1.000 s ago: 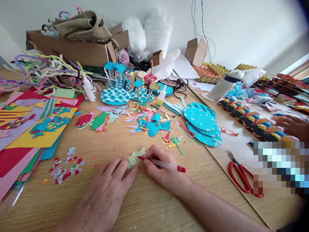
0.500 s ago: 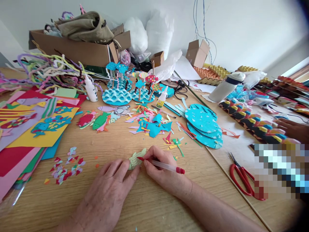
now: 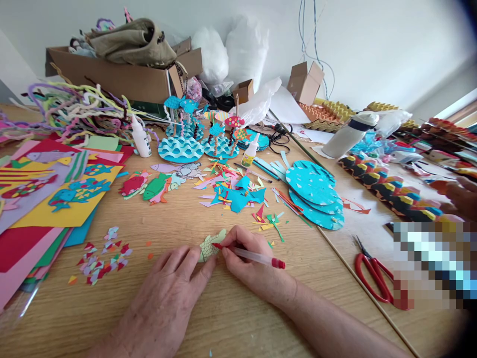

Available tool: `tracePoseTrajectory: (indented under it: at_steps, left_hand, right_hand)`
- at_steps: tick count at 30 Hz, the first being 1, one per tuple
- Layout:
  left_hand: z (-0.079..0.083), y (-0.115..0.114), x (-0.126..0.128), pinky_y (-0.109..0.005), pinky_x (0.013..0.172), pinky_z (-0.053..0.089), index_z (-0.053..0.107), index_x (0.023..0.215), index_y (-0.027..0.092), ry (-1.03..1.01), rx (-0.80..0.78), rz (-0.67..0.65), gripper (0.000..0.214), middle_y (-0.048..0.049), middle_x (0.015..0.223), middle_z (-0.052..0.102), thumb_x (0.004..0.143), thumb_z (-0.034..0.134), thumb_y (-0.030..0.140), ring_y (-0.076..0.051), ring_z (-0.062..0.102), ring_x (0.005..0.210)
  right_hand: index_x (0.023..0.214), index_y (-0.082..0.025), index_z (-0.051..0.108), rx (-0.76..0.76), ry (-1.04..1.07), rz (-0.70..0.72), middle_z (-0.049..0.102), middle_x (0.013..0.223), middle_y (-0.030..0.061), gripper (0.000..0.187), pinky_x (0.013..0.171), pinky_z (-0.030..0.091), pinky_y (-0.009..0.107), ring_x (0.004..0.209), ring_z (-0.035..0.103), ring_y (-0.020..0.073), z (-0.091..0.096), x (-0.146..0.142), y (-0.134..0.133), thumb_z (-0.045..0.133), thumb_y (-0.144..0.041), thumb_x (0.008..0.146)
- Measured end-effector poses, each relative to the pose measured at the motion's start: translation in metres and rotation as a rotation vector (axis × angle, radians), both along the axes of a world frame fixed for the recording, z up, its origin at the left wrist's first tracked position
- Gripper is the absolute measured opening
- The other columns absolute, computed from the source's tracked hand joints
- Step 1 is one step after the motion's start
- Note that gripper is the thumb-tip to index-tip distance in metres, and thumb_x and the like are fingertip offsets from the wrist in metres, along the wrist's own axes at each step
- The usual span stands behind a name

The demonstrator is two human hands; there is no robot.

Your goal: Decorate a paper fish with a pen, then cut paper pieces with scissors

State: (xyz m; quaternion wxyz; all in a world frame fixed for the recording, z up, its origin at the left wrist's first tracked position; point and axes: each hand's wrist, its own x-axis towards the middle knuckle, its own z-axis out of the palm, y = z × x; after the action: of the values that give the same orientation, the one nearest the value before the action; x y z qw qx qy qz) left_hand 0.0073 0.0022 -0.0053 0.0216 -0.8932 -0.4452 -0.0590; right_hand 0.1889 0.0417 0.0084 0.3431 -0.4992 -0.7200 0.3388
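Observation:
A small pale green paper fish [image 3: 209, 247] with scale lines drawn on its body lies flat on the wooden table. My left hand [image 3: 173, 278] pins its left end, fingertips and thumb pressed around the edge. In my right hand [image 3: 248, 263] is a red pen [image 3: 257, 256] with a frosted barrel, gripped between thumb and fingers, its tip on the fish's body. Part of the fish is hidden under my left fingers. Small paper triangles [image 3: 105, 262] are scattered left of my left hand.
Paper scraps [image 3: 238, 194] and cut-out fish [image 3: 154, 186] lie beyond my hands. Blue ovals [image 3: 311, 184], a thin stick [image 3: 348, 266] and red-handled scissors [image 3: 374, 278] are to the right. Coloured sheets [image 3: 40, 243] fill the left. Another person's hand [image 3: 462, 196] shows at far right.
My hands, the pen and the fish look unmoved. At the far right, the other person's hand has shifted to the right and changed pose.

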Motion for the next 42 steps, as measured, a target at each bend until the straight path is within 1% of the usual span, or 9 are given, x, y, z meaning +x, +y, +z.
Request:
tracePoseTrajectory:
  at_steps: [4,15,21,25,30,36,42]
  left_hand:
    - [-0.0021,0.0005,0.0003,-0.039,0.08,0.044,0.046,0.125,0.03,-0.008,-0.007,0.003,0.058,-0.0058,0.107,0.055,0.075,0.038,0.002,-0.023,0.049,0.095]
    - [-0.0022,0.0017,0.0002,-0.039,0.078,0.045,0.04,0.131,0.029,0.02,0.013,-0.017,0.062,-0.0068,0.106,0.056,0.075,0.037,0.003,-0.024,0.05,0.094]
    - [-0.0039,0.0011,0.0,-0.039,0.081,0.043,0.044,0.128,0.029,0.001,-0.029,-0.004,0.059,-0.0063,0.109,0.055,0.074,0.039,0.005,-0.023,0.048,0.097]
    - [-0.0015,0.0009,0.0012,-0.039,0.081,0.043,0.046,0.125,0.029,0.019,0.007,0.004,0.058,-0.0063,0.108,0.055,0.074,0.039,0.004,-0.023,0.047,0.097]
    - [-0.0003,-0.0013,0.0013,-0.039,0.079,0.044,0.044,0.127,0.029,0.031,0.049,0.0,0.059,-0.0063,0.106,0.055,0.074,0.037,0.002,-0.023,0.048,0.095]
    - [-0.0049,-0.0011,-0.0005,-0.038,0.078,0.044,0.041,0.13,0.029,0.037,0.072,-0.008,0.063,-0.0063,0.104,0.054,0.074,0.036,0.001,-0.023,0.047,0.094]
    - [-0.0071,0.0009,-0.0005,-0.038,0.078,0.043,0.041,0.13,0.029,0.025,0.076,-0.015,0.063,-0.0063,0.105,0.054,0.074,0.035,0.001,-0.024,0.047,0.094]
  right_hand:
    - [0.067,-0.019,0.051,0.012,-0.029,-0.006,0.052,0.053,-0.0054,0.011,0.044,0.034,0.017,0.045,0.044,0.0076,-0.0002,0.0,0.0003,0.049,-0.008,0.067]
    - [0.068,-0.02,0.05,-0.005,-0.021,-0.013,0.052,0.055,-0.0047,0.012,0.045,0.035,0.018,0.046,0.046,0.0085,0.0011,-0.0003,-0.0001,0.048,-0.008,0.067]
    - [0.069,-0.02,0.049,0.019,-0.047,-0.029,0.051,0.053,-0.0055,0.011,0.045,0.034,0.018,0.046,0.046,0.0086,-0.0014,-0.001,0.0006,0.048,-0.009,0.069]
    - [0.068,-0.021,0.049,0.036,-0.049,-0.039,0.049,0.052,-0.0062,0.011,0.046,0.035,0.018,0.046,0.046,0.0087,-0.0034,-0.0019,0.0009,0.048,-0.009,0.069]
    - [0.068,-0.02,0.05,0.031,-0.025,-0.033,0.049,0.053,-0.0058,0.01,0.045,0.034,0.018,0.045,0.044,0.0079,-0.002,-0.0015,0.001,0.048,-0.01,0.069]
    - [0.068,-0.019,0.048,-0.059,0.054,-0.06,0.045,0.051,-0.0065,0.008,0.041,0.03,0.017,0.043,0.04,0.0076,0.0,0.0019,0.0007,0.048,-0.011,0.069]
    - [0.067,-0.019,0.049,-0.016,0.044,-0.025,0.047,0.051,-0.0063,0.011,0.042,0.031,0.017,0.043,0.041,0.0073,-0.0017,0.0006,-0.0002,0.047,-0.008,0.066]
